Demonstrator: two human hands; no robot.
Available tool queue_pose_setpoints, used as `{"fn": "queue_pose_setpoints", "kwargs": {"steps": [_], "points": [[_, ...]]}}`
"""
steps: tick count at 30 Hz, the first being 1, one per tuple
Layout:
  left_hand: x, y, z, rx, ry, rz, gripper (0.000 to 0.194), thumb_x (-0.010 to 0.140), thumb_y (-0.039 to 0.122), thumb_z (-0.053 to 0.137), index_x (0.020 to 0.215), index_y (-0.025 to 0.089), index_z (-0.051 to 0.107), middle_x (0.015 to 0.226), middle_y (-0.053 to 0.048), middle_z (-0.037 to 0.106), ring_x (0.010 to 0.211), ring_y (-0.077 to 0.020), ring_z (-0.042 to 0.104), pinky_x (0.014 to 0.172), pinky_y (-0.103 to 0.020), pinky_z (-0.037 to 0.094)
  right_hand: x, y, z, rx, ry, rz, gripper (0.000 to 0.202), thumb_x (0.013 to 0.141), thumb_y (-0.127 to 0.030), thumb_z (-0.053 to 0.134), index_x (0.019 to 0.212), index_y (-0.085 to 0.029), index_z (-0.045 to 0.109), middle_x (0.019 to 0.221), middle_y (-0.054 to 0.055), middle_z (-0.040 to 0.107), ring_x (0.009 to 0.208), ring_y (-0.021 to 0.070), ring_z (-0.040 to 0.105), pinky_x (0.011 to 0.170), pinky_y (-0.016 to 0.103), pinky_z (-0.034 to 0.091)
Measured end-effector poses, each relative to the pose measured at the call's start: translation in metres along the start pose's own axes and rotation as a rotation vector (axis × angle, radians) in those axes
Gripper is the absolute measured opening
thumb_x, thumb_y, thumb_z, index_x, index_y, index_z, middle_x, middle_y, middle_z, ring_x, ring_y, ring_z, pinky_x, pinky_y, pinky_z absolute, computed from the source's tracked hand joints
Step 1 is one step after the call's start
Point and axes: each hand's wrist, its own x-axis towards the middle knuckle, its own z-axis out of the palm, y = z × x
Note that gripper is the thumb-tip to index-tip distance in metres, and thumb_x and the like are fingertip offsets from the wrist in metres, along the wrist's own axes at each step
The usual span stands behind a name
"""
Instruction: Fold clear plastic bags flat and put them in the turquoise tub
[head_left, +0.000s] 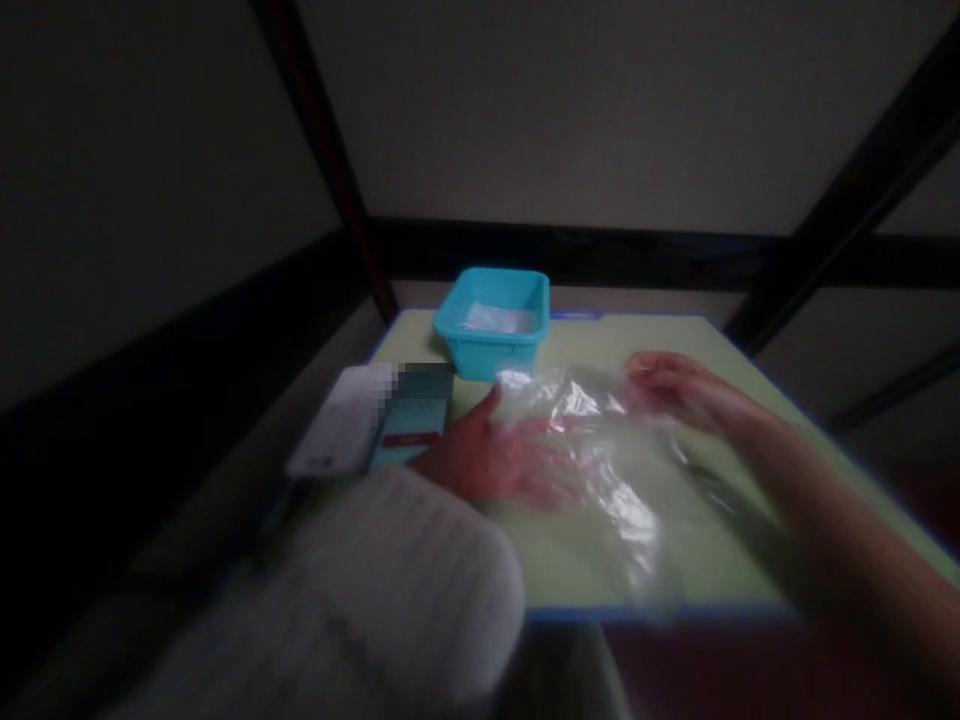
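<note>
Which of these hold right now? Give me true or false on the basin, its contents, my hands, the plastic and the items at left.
1. The turquoise basin stands toward the table's far side. True.
2. The basin is empty. False: something pale lies inside.
3. The right hand holds the clear plastic. True.
4. The plastic hides whatever is behind it. False: the left hand's spread fingers show through.
5. The white item lies left of the teal one. True.

The left hand (514, 465) is being held low with its fingers (544, 460) spread, while the right hand (664, 382) is being kept apart, fingers curled.
</note>
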Motion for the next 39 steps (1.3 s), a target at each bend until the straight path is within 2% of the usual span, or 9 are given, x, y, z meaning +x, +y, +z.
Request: {"fn": "queue_pose_setpoints", "kwargs": {"steps": [4, 7, 10, 13, 17, 23, 27, 34, 39], "points": [[0.01, -0.015, -0.012, -0.374, 0.305, 0.006, 0.076, 0.093, 0.054, -0.011, 0.122, 0.011, 0.045, 0.1, -0.015, 0.069, 0.094, -0.0236, 0.067, 0.078, -0.045, 0.049, 0.02, 0.038, -0.006, -0.048, -0.066, 0.051, 0.025, 0.076, -0.048, 0.055, 0.07, -0.023, 0.054, 0.065, 0.005, 0.069, 0.058, 0.0192, 0.065, 0.049, 0.03, 0.052], [0.017, -0.026, -0.016, -0.41, 0.624, -0.005, 0.049, 0.094, 0.053, 0.018, 0.106, 0.015, 0.047, 0.095, -0.012, 0.069, 0.084, -0.0226, 0.069, 0.076, -0.04, 0.052, 0.025, 0.054, -0.011, -0.049, -0.073, 0.075, 0.028, 0.081, -0.049, 0.052, 0.076, -0.021, 0.055, 0.071, 0.008, 0.07, 0.061, 0.0191, 0.066, 0.054, 0.032, 0.054], [0.02, -0.035, -0.013, -0.001, 0.927, 0.076, 0.031, 0.083, 0.042, 0.047, 0.103, 0.018, 0.045, 0.098, -0.009, 0.064, 0.078, -0.0209, 0.067, 0.069, -0.037, 0.054, 0.029, 0.063, -0.021, -0.068, 0.051, 0.012, 0.029, 0.084, -0.048, 0.05, 0.083, -0.02, 0.057, 0.078, 0.01, 0.071, 0.066, 0.0203, 0.066, 0.058, 0.034, 0.054], [0.019, -0.039, -0.004, 0.625, 1.089, 0.25, 0.036, 0.073, 0.025, 0.058, 0.107, 0.018, 0.048, 0.113, -0.011, 0.056, 0.101, -0.0241, 0.06, 0.084, -0.041, 0.05, 0.03, 0.064, -0.032, -0.173, 0.348, -0.11, 0.028, 0.079, -0.047, 0.058, 0.086, -0.02, 0.057, 0.086, 0.009, 0.069, 0.074, 0.0217, 0.066, 0.066, 0.037, 0.054], [0.014, -0.04, 0.006, 0.994, 0.729, 0.403, 0.04, 0.079, 0.017, 0.053, 0.12, 0.016, 0.049, 0.132, -0.012, 0.049, 0.126, -0.0227, 0.042, 0.107, -0.04, 0.035, 0.019, 0.051, -0.032, -0.316, 0.483, -0.27, 0.028, 0.08, -0.045, 0.059, 0.086, -0.018, 0.058, 0.088, 0.009, 0.068, 0.08, 0.0218, 0.065, 0.074, 0.037, 0.052], [0.013, -0.04, 0.009, 1.161, 0.269, 0.346, 0.05, 0.086, 0.026, 0.055, 0.133, 0.018, 0.043, 0.144, -0.008, 0.04, 0.137, -0.0223, 0.027, 0.113, -0.043, 0.021, 0.003, 0.037, -0.001, -0.616, -0.054, -0.387, 0.03, 0.091, -0.038, 0.043, 0.103, -0.019, 0.063, 0.099, 0.007, 0.069, 0.085, 0.0213, 0.065, 0.073, 0.033, 0.051], [0.012, -0.04, 0.01, 1.181, 0.227, 0.312, 0.05, 0.088, 0.028, 0.052, 0.136, 0.017, 0.04, 0.142, -0.008, 0.043, 0.137, -0.0221, 0.028, 0.114, -0.043, 0.019, 0.012, 0.055, -0.004, -0.935, -0.145, -0.436, 0.033, 0.094, -0.032, 0.037, 0.115, -0.018, 0.059, 0.106, 0.01, 0.067, 0.091, 0.0227, 0.064, 0.083, 0.038, 0.048], [0.01, -0.038, 0.012, 1.177, 0.238, 0.318, 0.045, 0.091, 0.029, 0.049, 0.134, 0.018, 0.042, 0.139, -0.008, 0.047, 0.133, -0.0198, 0.037, 0.112, -0.042, 0.023, 0.023, 0.084, -0.043, -1.237, 0.328, -0.308, 0.039, 0.091, -0.03, 0.037, 0.118, -0.011, 0.057, 0.114, 0.017, 0.064, 0.103, 0.0311, 0.06, 0.097, 0.052, 0.037], [0.006, -0.036, 0.017, 1.241, 0.272, 0.386, 0.042, 0.09, 0.026, 0.048, 0.13, 0.016, 0.046, 0.136, -0.008, 0.051, 0.127, -0.0193, 0.044, 0.11, -0.041, 0.027, 0.018, 0.07, -0.024, -1.1, 0.149, -0.347, 0.036, 0.092, -0.031, 0.034, 0.111, -0.016, 0.062, 0.109, 0.012, 0.067, 0.094, 0.0255, 0.065, 0.081, 0.037, 0.05]]}}
